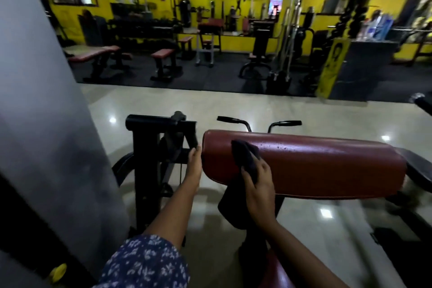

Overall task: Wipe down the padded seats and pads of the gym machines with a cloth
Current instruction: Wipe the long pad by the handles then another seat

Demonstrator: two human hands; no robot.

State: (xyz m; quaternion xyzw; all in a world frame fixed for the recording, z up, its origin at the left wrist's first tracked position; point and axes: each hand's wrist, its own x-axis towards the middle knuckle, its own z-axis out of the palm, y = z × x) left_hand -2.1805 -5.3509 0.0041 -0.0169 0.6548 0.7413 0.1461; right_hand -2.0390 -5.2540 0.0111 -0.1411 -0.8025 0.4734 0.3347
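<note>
A long dark-red padded arm rest [315, 166] lies across the middle of the view, shiny with small wet specks on top. My right hand [258, 182] presses a dark cloth [247, 154] against the pad's left part. The cloth's loose end hangs down under the pad. My left hand [195, 163] rests flat against the pad's left end, fingers up, holding nothing. A second red pad [278, 273] shows at the bottom edge, below my right forearm.
A black machine frame [149, 159] stands left of the pad, beside a grey pillar [35, 100]. Two black handles [257, 123] rise behind the pad. Shiny tiled floor [233, 105] lies beyond, then benches and racks along a yellow wall.
</note>
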